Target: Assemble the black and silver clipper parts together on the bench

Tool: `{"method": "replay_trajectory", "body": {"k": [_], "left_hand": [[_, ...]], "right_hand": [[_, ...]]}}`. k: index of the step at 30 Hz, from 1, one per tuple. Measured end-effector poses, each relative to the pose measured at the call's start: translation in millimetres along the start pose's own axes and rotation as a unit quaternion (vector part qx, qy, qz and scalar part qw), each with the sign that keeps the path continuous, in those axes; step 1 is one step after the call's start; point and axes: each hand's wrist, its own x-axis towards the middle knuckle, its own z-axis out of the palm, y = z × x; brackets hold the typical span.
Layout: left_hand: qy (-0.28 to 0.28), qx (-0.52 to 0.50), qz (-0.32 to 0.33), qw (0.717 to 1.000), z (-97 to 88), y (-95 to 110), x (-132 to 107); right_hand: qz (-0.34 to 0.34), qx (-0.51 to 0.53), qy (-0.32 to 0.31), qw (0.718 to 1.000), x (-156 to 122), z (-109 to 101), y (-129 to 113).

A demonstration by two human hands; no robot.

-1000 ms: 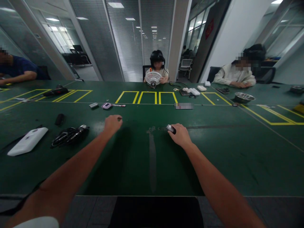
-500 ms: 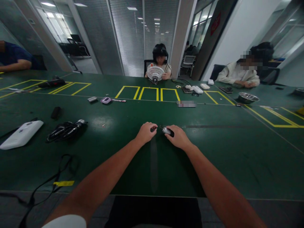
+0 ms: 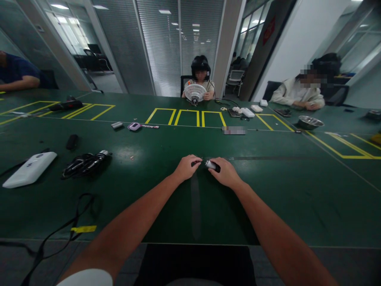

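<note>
My right hand (image 3: 226,172) is closed around a small silver-and-black cylinder (image 3: 212,165), whose pale end points toward my left hand. In my left hand (image 3: 186,168) the fingers are pinched on a small dark piece (image 3: 195,163), too small for its kind to be made out. A narrow gap separates the left fingertips from the cylinder's end, and something thin and faint shows there. Both hands are low over the green tabletop (image 3: 166,214), roughly at its middle.
On the left lie a white device (image 3: 29,170), a bundled black cable (image 3: 86,163), a small black object (image 3: 72,142) and a black strap (image 3: 74,216). Farther off are a purple-and-white gadget (image 3: 134,126), a metal bowl (image 3: 310,122) and a white fan (image 3: 195,93) held by a person opposite.
My left hand has come slightly right, nearer the cylinder. The right hand keeps its hold on the cylinder, and the whole view has shifted a little.
</note>
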Motion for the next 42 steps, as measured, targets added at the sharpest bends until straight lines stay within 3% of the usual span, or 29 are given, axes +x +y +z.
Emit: {"method": "replay_trajectory", "body": {"k": [20, 42], "left_hand": [[-0.025, -0.053, -0.013, 0.998, 4.5, 1.8, 0.3], [-0.035, -0.011, 0.004, 0.999, 7.0, 8.0, 1.0]], "right_hand": [[-0.015, 0.011, -0.010, 1.000, -0.7, 0.8, -3.9], [-0.029, -0.028, -0.027, 0.999, -0.1, -0.8, -10.5]]}}
